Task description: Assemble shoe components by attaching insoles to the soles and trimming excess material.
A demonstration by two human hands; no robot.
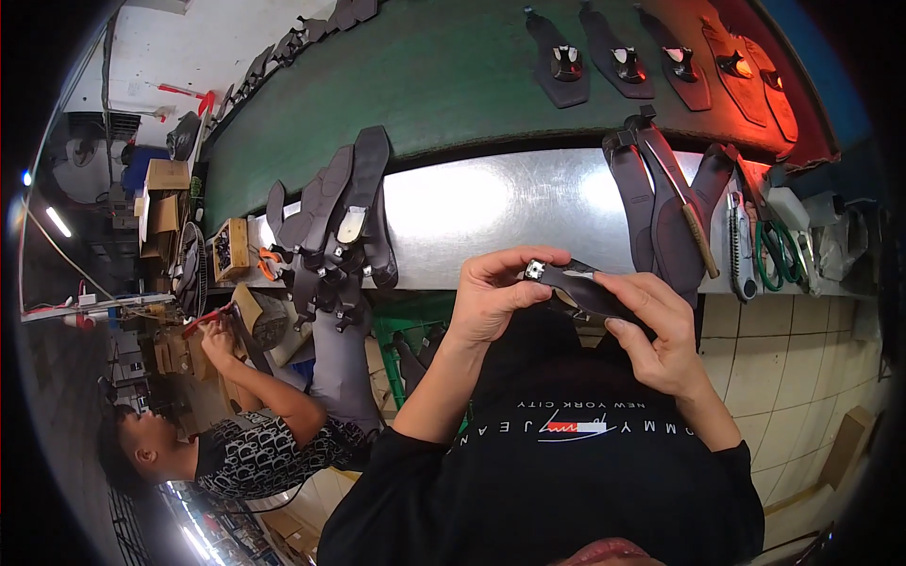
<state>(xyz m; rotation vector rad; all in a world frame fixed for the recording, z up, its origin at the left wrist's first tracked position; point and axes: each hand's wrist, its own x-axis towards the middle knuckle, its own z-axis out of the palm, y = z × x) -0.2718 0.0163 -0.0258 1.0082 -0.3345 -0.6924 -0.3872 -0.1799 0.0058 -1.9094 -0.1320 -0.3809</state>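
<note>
In front of my chest, just past the near edge of the metal ledge, I hold a dark sandal piece (587,291), a curved strap with a shiny silver square ornament at one end. My left hand (491,297) pinches it beside the ornament, thumb below and fingers above. The opposite end is gripped by my right hand (661,335), its fingers partly covering the piece. The underside is hidden from view. Left of my hands, a pile of dark soles and straps (368,174) overhangs the ledge; more dark soles (637,203) lie to the right.
Beyond the metal ledge (472,203) runs a green belt (453,85) carrying several sandals, some under red light. A wooden-handled tool (696,226), cutter knife (739,247) and green-handled scissors (776,255) lie right. A wooden box (236,264) and co-worker (274,434) are left; a green crate (401,325) stands below.
</note>
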